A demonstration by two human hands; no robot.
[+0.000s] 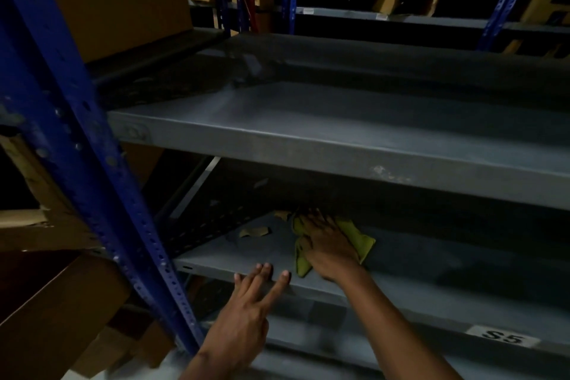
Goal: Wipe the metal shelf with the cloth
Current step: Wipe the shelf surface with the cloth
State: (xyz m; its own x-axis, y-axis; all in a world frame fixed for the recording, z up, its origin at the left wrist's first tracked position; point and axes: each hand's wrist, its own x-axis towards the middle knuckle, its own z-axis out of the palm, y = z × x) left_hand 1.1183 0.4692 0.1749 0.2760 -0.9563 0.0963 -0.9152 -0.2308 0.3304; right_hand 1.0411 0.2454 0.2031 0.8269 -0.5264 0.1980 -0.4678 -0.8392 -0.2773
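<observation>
Yellow cloth (354,236) under flat-fingered right hand (328,244); left hand's (246,315) straight fingers touch grey metal shelf (431,259).

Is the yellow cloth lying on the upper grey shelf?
No, the yellow cloth lies on the lower shelf, flat under the right hand, while the left hand rests its fingertips on that shelf's front edge.

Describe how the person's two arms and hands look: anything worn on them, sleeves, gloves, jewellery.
Both arms are bare as far as the picture shows, with no sleeve in view. The left hand and the right hand wear no gloves. No ring shows on the fingers, and no watch or band on either wrist, though the light is dim.
</observation>
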